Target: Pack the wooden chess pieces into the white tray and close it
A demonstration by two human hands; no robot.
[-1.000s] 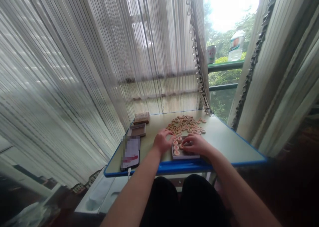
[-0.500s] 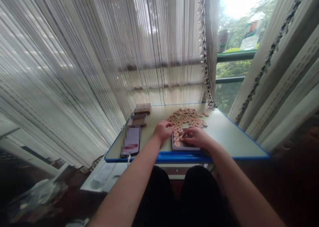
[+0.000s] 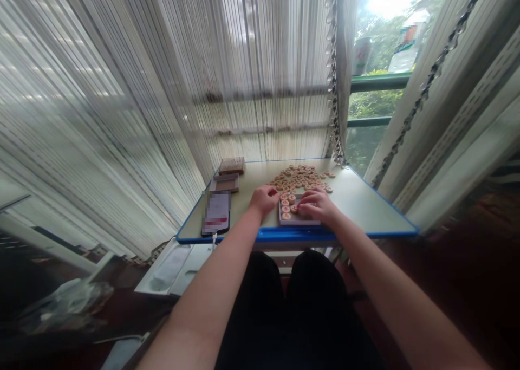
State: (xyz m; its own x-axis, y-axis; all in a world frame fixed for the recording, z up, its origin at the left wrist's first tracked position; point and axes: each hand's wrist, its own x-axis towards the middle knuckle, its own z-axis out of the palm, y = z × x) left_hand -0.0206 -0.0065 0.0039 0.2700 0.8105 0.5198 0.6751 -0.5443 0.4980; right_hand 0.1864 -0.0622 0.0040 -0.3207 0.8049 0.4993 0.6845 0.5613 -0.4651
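Note:
A shallow box (image 3: 300, 222) near the table's front edge holds several round wooden pieces with red marks, lined up along its left side. My right hand (image 3: 318, 205) reaches over the box, its fingertips on a piece (image 3: 294, 209) beside the left column. At the box's upper left corner rests my left hand (image 3: 265, 198), fingers curled together; whether anything is between them is too small to tell. Behind the box spreads a loose heap of similar round pieces (image 3: 299, 176).
On the table (image 3: 361, 210) at the left lie a phone (image 3: 217, 210) with a cable, an open tray (image 3: 226, 183) and a brown box (image 3: 232, 165). Curtains and a window stand behind the table. My knees are below its front edge.
The view has shifted, so the table sits higher in the picture. The piece under my right fingertips is now closer to the left column. My left hand stays by the box's corner.

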